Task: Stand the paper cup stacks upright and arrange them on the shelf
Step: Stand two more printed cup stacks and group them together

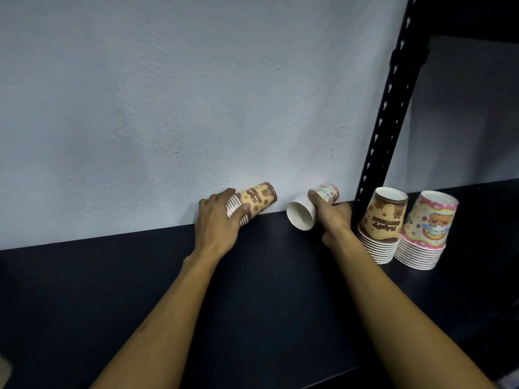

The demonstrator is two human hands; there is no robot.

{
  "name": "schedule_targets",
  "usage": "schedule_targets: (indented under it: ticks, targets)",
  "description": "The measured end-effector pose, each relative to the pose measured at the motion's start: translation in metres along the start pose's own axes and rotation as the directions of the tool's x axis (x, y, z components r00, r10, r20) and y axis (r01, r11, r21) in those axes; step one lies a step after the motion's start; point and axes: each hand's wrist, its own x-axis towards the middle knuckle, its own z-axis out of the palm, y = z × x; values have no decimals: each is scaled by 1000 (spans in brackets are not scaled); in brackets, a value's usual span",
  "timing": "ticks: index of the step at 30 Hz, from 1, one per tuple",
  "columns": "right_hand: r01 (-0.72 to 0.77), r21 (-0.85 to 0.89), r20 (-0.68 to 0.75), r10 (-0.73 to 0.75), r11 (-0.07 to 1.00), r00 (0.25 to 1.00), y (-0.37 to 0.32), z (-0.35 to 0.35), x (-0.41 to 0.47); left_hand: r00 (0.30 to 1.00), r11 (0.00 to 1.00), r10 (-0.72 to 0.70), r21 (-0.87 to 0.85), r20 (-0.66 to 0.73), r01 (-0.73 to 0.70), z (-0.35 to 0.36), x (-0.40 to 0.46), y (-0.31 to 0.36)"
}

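A brown-and-cream cup stack (257, 199) lies on its side at the back of the dark shelf (112, 290), against the wall; my left hand (217, 224) grips its rim end. My right hand (332, 216) grips a pink-patterned cup stack (304, 213), also on its side, its white open mouth facing me. Further right, two more stacks stand with rims down: a brown one (383, 224) and a pink one (427, 231), side by side.
A pale wall (168, 108) runs directly behind the shelf. A black perforated upright post (384, 119) rises just left of the standing stacks. The shelf's front edge shows at the lower right.
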Motion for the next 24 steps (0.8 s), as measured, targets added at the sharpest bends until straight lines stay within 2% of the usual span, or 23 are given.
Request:
schedule_targets:
  ticks: [3,7,9,12,16,20,24]
  targets:
    - [70,20,94,-71,997,993,4,-13,-7,996,985,-79,-155,-42,72,-8,-4,-8]
    - [54,123,294,-88,991,952,2,-16,-16,981,934,-190,-313,-32,171,-21,-19,-6]
    - [137,23,398,-135,990,907,4,-13,-20,973,917,-229,-334,7,218,-27,-29,-10]
    - [368,-167,547,-224,915,806,5,-10,-32,965,903,-256,-343,55,259,-32,-34,-17]
    - [508,-201,625,-290,837,725,8,-8,-39,965,901,-237,-346,114,262,-33,-33,-20]
    - [509,-201,658,-270,837,703,10,-10,-34,964,884,-210,-389,162,258,-35,-31,-20]
    - [467,-246,709,-171,849,684,12,-11,-29,962,875,-176,-414,211,251,-34,-28,-17]
